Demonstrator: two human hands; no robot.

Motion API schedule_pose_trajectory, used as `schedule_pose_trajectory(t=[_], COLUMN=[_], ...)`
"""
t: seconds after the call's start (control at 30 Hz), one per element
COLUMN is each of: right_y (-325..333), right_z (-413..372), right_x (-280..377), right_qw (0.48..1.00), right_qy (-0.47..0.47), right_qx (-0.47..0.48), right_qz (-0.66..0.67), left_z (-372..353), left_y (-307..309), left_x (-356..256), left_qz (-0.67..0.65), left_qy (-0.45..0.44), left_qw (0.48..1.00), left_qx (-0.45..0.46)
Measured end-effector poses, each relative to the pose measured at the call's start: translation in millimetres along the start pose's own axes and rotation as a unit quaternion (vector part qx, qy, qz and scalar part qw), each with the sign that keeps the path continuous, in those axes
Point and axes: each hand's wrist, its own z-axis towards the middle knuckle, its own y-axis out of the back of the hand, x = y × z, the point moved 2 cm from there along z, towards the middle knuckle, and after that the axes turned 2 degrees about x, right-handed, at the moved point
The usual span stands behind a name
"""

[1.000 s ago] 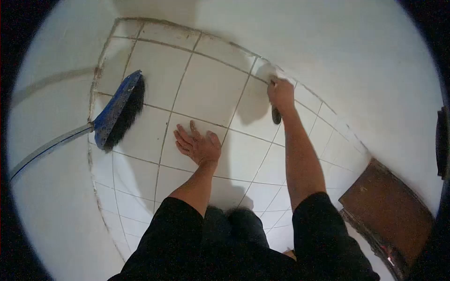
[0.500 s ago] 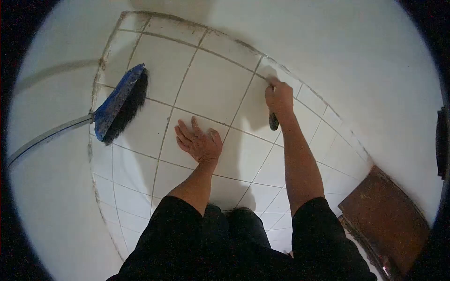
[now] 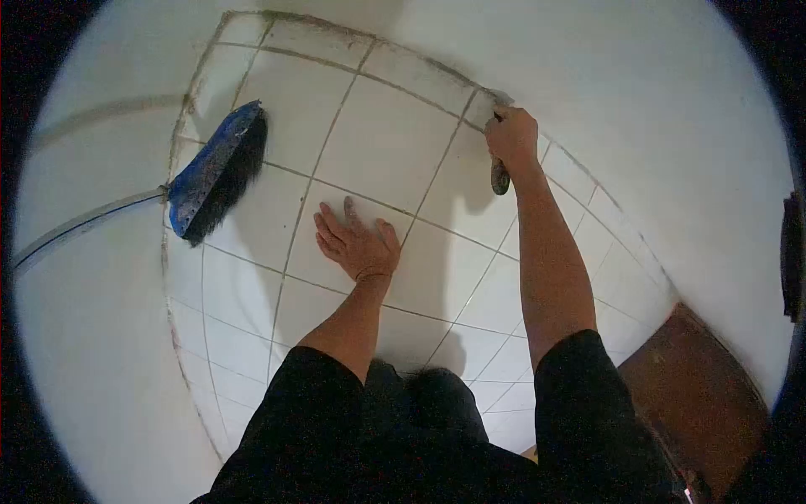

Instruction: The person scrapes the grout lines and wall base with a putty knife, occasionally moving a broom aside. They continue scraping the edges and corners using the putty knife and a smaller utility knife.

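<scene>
My left hand (image 3: 359,245) lies flat on the white floor tiles (image 3: 386,139), fingers spread and holding nothing. In my right hand (image 3: 514,139) is a scraper, its dark handle (image 3: 500,178) sticking out below the fist. The fist covers most of the tool. Its greyish tip shows only a little, at the tile edge where floor meets wall. Dirty grout lines and a grimy strip run along that edge.
A broom (image 3: 220,172) with a blue head and black bristles leans at the left, its pole (image 3: 92,220) against the wall. White walls (image 3: 638,109) border the floor. A brown panel (image 3: 697,395) stands at the lower right.
My right hand has moved up and slightly right with the scraper, to the edge along the wall. My left hand stays flat on the tiles. The view has shifted slightly.
</scene>
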Motion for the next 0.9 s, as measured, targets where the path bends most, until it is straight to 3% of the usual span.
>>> schedule_pose_trajectory(t=[0.07, 0.13, 0.23, 0.3, 0.37, 0.4, 0.47, 0.57, 0.63, 0.7, 0.77, 0.8, 0.9], right_y=[0, -7, -12, 4, 6, 4, -5, -22, -5, 2, 7, -6, -28], right_z=[-6, -27, -35, -9, 7, 1, -14, -27, -10, -2, -3, -12, -31], right_x=[-1, 3, 9, 7, 7, 7, 14, 12, 16, 23, 31, 24, 22], right_qw=[0.999, 0.999, 0.991, 0.999, 0.993, 0.993, 0.998, 0.997, 0.999, 1.0, 0.997, 0.992, 0.99], right_qy=[-0.031, 0.052, 0.104, 0.011, -0.077, -0.078, -0.022, 0.039, -0.006, -0.001, 0.022, 0.086, 0.1], right_qx=[0.02, -0.015, -0.077, 0.025, 0.079, 0.078, 0.042, -0.05, 0.044, 0.03, 0.031, -0.016, -0.101], right_qz=[-0.004, -0.002, -0.02, -0.029, 0.053, 0.052, -0.046, 0.043, -0.018, -0.004, -0.073, -0.093, -0.018], left_z=[-1, 0, -3, -3, -2, -4, -3, -2, -1, -3, -1, 0, -2], left_y=[1, 1, -2, -5, -5, -4, -2, -2, -4, -3, -1, 0, 1], left_x=[-5, -6, -5, -2, -2, -1, -4, -3, -4, -1, -3, -5, -5], left_qz=[0.007, 0.0, 0.003, 0.013, 0.008, 0.007, 0.009, 0.0, 0.004, 0.011, 0.012, 0.007, -0.001], left_qy=[0.013, 0.005, -0.002, -0.002, -0.017, -0.018, -0.008, -0.017, -0.016, -0.014, -0.001, 0.0, 0.008], left_qw=[1.0, 1.0, 1.0, 1.0, 0.999, 0.999, 0.999, 0.999, 0.999, 0.999, 1.0, 1.0, 1.0], left_qx=[0.012, -0.007, -0.013, -0.006, -0.043, -0.043, -0.035, -0.046, -0.042, -0.041, -0.025, -0.027, -0.014])
